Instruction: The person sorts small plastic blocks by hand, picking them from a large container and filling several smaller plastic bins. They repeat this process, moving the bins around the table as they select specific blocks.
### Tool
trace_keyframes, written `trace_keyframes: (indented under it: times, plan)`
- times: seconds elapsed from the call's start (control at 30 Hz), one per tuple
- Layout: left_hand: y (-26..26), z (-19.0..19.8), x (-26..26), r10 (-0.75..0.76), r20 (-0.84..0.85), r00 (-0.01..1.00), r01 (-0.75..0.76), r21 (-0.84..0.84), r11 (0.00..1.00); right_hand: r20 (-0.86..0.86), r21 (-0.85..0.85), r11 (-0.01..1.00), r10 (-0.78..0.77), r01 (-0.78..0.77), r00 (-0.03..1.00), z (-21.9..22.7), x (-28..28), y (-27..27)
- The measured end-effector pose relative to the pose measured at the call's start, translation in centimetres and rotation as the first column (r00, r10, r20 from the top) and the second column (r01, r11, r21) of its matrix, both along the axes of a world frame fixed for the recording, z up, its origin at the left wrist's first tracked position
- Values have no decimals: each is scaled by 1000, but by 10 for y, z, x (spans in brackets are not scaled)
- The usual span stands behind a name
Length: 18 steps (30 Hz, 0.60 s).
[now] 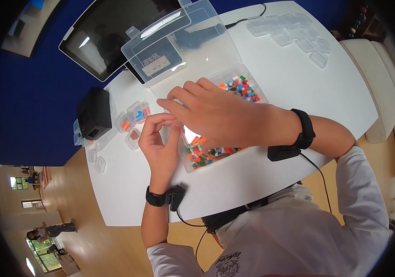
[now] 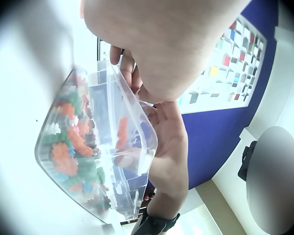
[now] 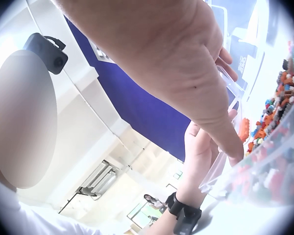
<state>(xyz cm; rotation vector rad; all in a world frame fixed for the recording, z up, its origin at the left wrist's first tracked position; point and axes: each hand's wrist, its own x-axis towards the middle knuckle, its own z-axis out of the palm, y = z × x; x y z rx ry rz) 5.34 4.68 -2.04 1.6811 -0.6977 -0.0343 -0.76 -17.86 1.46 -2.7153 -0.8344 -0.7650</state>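
Observation:
Both hands meet over a clear storage bin (image 1: 229, 72) of small coloured bricks (image 1: 198, 159). Between them is a small clear plastic box (image 1: 189, 135), tilted, with orange bricks at its lower end. My left hand (image 1: 158, 145) pinches the box's left edge with thumb and fingertips. Reaching across from the right, my right hand (image 1: 220, 115) grips the same box, thumb low and fingers over the top. In the right wrist view an orange brick (image 3: 243, 129) shows by the right thumb. The right hand hides part of the bin and of the small box.
Behind the bin stands its raised clear lid (image 1: 197, 37), in front of a dark monitor (image 1: 109, 37). Small filled boxes (image 1: 135, 113) lie to the left, near a black device (image 1: 94, 113). Several small clear boxes (image 1: 294, 30) spread over the far right of the white table (image 1: 336, 92).

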Motion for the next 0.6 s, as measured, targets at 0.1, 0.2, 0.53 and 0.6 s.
trace_keyframes:
  times: [0.1,0.2,0.53,0.6]
  plan:
    - [-1,-3,2,10,15,1000,-10,-19,1000,-22,45,999,18,-17,1000,1,-1,1]
    - [0,-3,3,8,18,1000,-7,-25,1000,-62,61,998,26,-22,998,6,-3,1]
    - [3,-7,6,-37,43,998,39,-41,998,-53,181,975,144,-132,988,6,-3,3]
    - [4,-7,6,-37,39,999,38,-34,999,-80,171,977,141,-126,987,7,-4,3]
